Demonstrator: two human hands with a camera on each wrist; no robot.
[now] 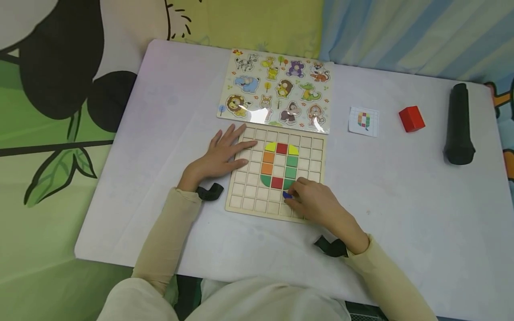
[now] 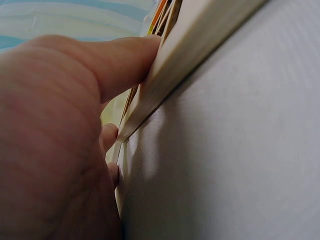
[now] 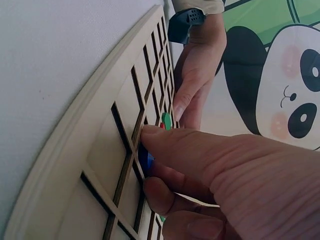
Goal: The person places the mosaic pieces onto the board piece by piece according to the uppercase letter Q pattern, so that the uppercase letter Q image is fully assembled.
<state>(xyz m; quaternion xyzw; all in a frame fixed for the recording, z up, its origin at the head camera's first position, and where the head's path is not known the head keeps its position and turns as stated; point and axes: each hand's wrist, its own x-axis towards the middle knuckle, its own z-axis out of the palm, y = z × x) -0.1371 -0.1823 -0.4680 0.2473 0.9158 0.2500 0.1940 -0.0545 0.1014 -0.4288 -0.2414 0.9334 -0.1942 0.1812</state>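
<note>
A wooden grid board (image 1: pixel 238 189) lies on the table, with a ring of red, orange, yellow and green tiles set in its cells. My right hand (image 1: pixel 317 200) pinches a small blue tile (image 1: pixel 287 195) at a cell just below the ring's lower right corner. In the right wrist view the blue tile (image 3: pixel 145 159) shows between thumb and fingers, against the board's grid; part of it is hidden. My left hand (image 1: pixel 221 154) rests with spread fingers on the board's left side, its thumb on the edge, as the left wrist view also shows.
An animal puzzle board (image 1: pixel 277 89) lies directly behind the grid board. To the right are a small pattern card (image 1: pixel 363 121) with a similar coloured ring, a red block (image 1: pixel 411 118) and a black cylindrical object (image 1: pixel 459 125). Curtains and printed cloth border the table.
</note>
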